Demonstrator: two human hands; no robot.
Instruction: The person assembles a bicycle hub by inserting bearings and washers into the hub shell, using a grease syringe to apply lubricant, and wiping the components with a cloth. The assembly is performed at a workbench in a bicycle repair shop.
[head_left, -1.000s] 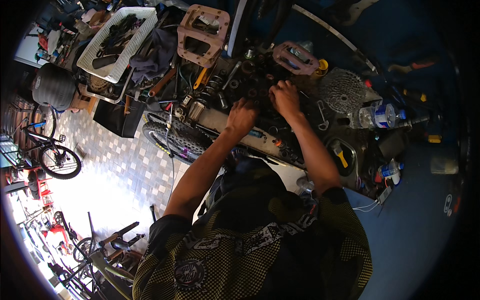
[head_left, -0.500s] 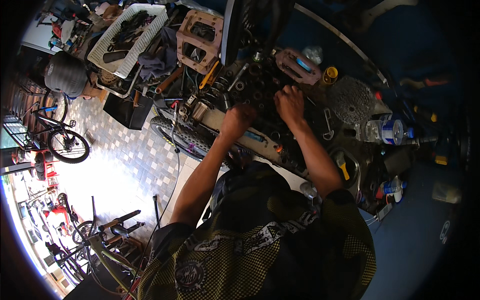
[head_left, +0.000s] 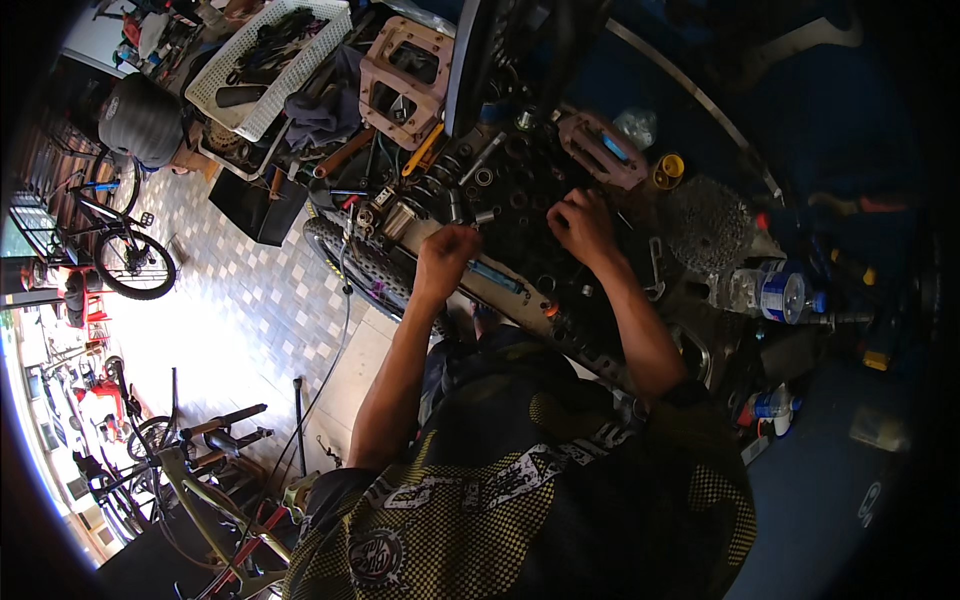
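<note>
My left hand (head_left: 447, 258) is curled closed over the near edge of the cluttered workbench, beside a blue tool (head_left: 497, 277). What its fingers hold, if anything, is hidden. Just beyond it lie a small metal cylinder (head_left: 485, 216) and a socket-like metal piece (head_left: 456, 207). Further right, my right hand (head_left: 582, 225) hovers above the dark bench top with bent, closed fingers; I cannot make out anything in them. Several dark rings and round parts (head_left: 517, 195) lie between and beyond the two hands. Past the right hand rests a reddish-brown pedal-shaped part (head_left: 603, 150).
A white basket of tools (head_left: 268, 68) and a pinkish metal frame (head_left: 405, 82) stand at the far left. On the right are a cassette of sprockets (head_left: 708, 222), a yellow cap (head_left: 668, 171) and a plastic bottle (head_left: 780, 290). A bicycle tyre (head_left: 370, 275) runs along the bench's left side.
My left hand has drawn back left and nearer to me, uncovering the small metal cylinder. My right hand has shifted slightly nearer. The whole view has tilted a little.
</note>
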